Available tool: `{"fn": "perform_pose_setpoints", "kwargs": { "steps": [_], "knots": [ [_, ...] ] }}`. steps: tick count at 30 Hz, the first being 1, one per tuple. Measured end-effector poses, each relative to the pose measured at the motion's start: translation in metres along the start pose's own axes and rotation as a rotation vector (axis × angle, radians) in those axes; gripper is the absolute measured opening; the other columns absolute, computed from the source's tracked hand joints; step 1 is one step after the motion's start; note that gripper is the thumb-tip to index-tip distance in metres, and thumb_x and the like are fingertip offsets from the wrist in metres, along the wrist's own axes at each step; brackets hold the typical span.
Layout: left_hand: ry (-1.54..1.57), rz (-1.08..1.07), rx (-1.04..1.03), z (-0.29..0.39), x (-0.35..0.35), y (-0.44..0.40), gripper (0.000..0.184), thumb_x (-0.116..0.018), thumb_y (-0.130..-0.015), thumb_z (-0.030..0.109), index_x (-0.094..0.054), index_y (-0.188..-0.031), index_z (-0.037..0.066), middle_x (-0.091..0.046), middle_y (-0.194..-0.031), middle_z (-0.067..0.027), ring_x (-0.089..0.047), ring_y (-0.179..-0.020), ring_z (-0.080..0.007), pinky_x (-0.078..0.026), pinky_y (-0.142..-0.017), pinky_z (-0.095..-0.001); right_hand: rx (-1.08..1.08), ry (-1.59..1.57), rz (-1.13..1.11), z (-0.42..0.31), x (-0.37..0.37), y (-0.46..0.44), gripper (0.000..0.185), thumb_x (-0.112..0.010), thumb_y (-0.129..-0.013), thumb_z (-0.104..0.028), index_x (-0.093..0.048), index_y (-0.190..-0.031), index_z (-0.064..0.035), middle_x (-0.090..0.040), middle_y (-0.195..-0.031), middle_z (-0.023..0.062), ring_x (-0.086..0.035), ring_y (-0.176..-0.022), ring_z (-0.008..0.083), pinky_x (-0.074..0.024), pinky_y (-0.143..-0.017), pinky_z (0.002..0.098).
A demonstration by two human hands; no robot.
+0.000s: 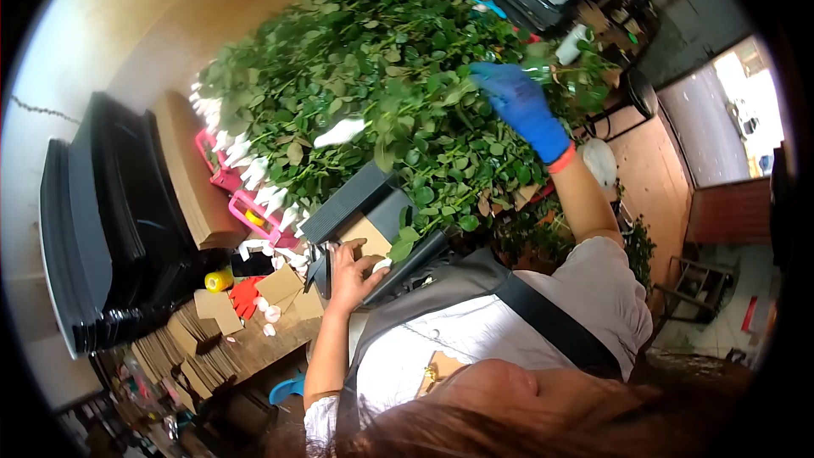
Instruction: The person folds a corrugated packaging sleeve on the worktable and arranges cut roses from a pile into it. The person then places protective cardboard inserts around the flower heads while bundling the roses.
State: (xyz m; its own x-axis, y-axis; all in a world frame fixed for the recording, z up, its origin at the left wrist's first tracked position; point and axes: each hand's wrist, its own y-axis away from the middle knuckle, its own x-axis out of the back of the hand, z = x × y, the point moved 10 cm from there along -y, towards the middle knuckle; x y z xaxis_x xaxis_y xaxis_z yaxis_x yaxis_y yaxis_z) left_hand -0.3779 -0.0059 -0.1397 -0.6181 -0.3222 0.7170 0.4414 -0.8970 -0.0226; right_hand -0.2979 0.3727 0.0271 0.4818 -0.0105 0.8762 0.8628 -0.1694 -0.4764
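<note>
My left hand [348, 280] is bare and rests at the grey ridged stand [352, 199]. Its thumb and fingers close on the small white-covered head of a rose stem [403, 246], whose leaves lie against the stand. My right hand [519, 106] wears a blue glove and is raised over a big heap of leafy rose stems [339, 51]. A blurred leafy stem with a white-covered head [339, 132] runs across the heap towards the glove, whose fingers look curled round its far end. Blur and leaves partly hide those fingertips.
Left of the heap, more white-covered heads lie by pink plastic frames [263, 216]. A stack of black sheets [119, 212] stands beyond. On the wooden table [263, 348] are cardboard pieces [216, 309], a red glove [244, 297] and a yellow roll [219, 280].
</note>
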Motion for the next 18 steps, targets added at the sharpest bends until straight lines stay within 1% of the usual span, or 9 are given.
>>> {"fn": "perform_pose_setpoints", "kwargs": {
  "steps": [1,5,6,7,8,10,13,16,18],
  "knots": [
    [0.012,-0.008,0.002,0.0,0.0,0.0,0.029,-0.084,-0.074,0.025,-0.078,-0.099,0.011,-0.055,-0.129,-0.0173,-0.048,-0.12,-0.0355,-0.037,-0.103,-0.0445,0.031,-0.063,-0.044,-0.015,-0.019,-0.013,0.041,-0.066,-0.083,-0.004,-0.068,-0.122,-0.0155,-0.065,-0.132,0.0055,-0.064,-0.112,0.029,-0.0536,-0.093,0.0411],
    [0.039,-0.026,0.024,-0.002,-0.001,0.001,0.029,-0.082,-0.076,0.03,-0.078,-0.099,0.012,-0.055,-0.128,-0.0171,-0.048,-0.122,-0.0366,-0.026,-0.111,-0.0541,-0.009,0.27,-0.952,-0.046,-0.18,-0.027,0.026,-0.06,-0.088,-0.017,-0.069,-0.112,-0.0179,-0.071,-0.11,0.0079,-0.068,-0.1,0.03,-0.0548,-0.082,0.0447],
    [0.04,-0.037,0.023,-0.003,0.0,0.001,0.029,-0.082,-0.077,0.031,-0.078,-0.099,0.012,-0.055,-0.128,-0.017,-0.047,-0.123,-0.0369,-0.024,-0.113,-0.0565,0.045,0.101,-0.72,-0.072,-0.176,-0.053,0.022,-0.058,-0.089,-0.017,-0.069,-0.108,-0.0185,-0.071,-0.097,0.0085,-0.069,-0.092,0.0309,-0.0543,-0.077,0.0452],
    [0.019,-0.043,0.015,-0.003,0.0,0.001,0.029,-0.081,-0.078,0.032,-0.078,-0.099,0.012,-0.055,-0.128,-0.0165,-0.047,-0.124,-0.0373,-0.021,-0.115,-0.0587,0.057,-0.054,-0.461,-0.092,-0.166,-0.081,0.02,-0.058,-0.089,-0.02,-0.068,-0.107,-0.0174,-0.07,-0.094,0.0094,-0.068,-0.089,0.032,-0.0536,-0.076,0.0465],
    [0.004,-0.033,0.012,-0.003,0.0,0.002,0.029,-0.081,-0.078,0.032,-0.078,-0.099,0.012,-0.055,-0.128,-0.0164,-0.047,-0.124,-0.0372,-0.021,-0.116,-0.0588,0.097,-0.148,-0.286,-0.108,-0.165,-0.104,0.022,-0.059,-0.089,-0.023,-0.066,-0.109,-0.0167,-0.069,-0.097,0.0093,-0.067,-0.089,0.0324,-0.0528,-0.077,0.0462],
    [-0.024,-0.024,0.01,-0.002,0.001,0.002,0.027,-0.08,-0.079,0.031,-0.078,-0.098,0.012,-0.055,-0.127,-0.0164,-0.048,-0.124,-0.0369,-0.023,-0.116,-0.0581,0.121,-0.154,-0.082,-0.13,-0.186,-0.14,0.03,-0.061,-0.088,-0.024,-0.063,-0.116,-0.0142,-0.067,-0.103,0.0097,-0.065,-0.093,0.032,-0.0527,-0.081,0.0443],
    [-0.022,-0.019,0.021,0.0,0.001,0.001,0.028,-0.081,-0.078,0.031,-0.077,-0.098,0.012,-0.056,-0.128,-0.0157,-0.049,-0.124,-0.036,-0.029,-0.115,-0.0566,0.2,0.289,-0.358,-0.131,-0.295,-0.152,0.029,-0.061,-0.087,-0.023,-0.063,-0.114,-0.0137,-0.067,-0.105,0.01,-0.065,-0.095,0.0317,-0.0529,-0.082,0.0443],
    [-0.018,0.013,0.016,-0.001,0.001,0.002,0.03,-0.082,-0.076,0.032,-0.077,-0.098,0.012,-0.057,-0.126,-0.0136,-0.05,-0.123,-0.0344,-0.031,-0.113,-0.055,-0.057,-0.118,-0.4,-0.117,-0.279,-0.177,0.029,-0.06,-0.086,-0.017,-0.063,-0.115,-0.0135,-0.067,-0.106,0.0087,-0.066,-0.097,0.0302,-0.0532,-0.082,0.0431],
    [-0.079,0.033,-0.027,0.005,0.004,0.001,0.031,-0.082,-0.075,0.032,-0.077,-0.098,0.013,-0.058,-0.125,-0.0131,-0.051,-0.122,-0.0339,-0.032,-0.113,-0.0537,0.062,-0.288,-0.151,-0.131,-0.206,-0.176,0.028,-0.057,-0.086,-0.011,-0.064,-0.113,-0.0136,-0.067,-0.106,0.0079,-0.066,-0.098,0.0292,-0.0533,-0.081,0.0425]
  ]
}}
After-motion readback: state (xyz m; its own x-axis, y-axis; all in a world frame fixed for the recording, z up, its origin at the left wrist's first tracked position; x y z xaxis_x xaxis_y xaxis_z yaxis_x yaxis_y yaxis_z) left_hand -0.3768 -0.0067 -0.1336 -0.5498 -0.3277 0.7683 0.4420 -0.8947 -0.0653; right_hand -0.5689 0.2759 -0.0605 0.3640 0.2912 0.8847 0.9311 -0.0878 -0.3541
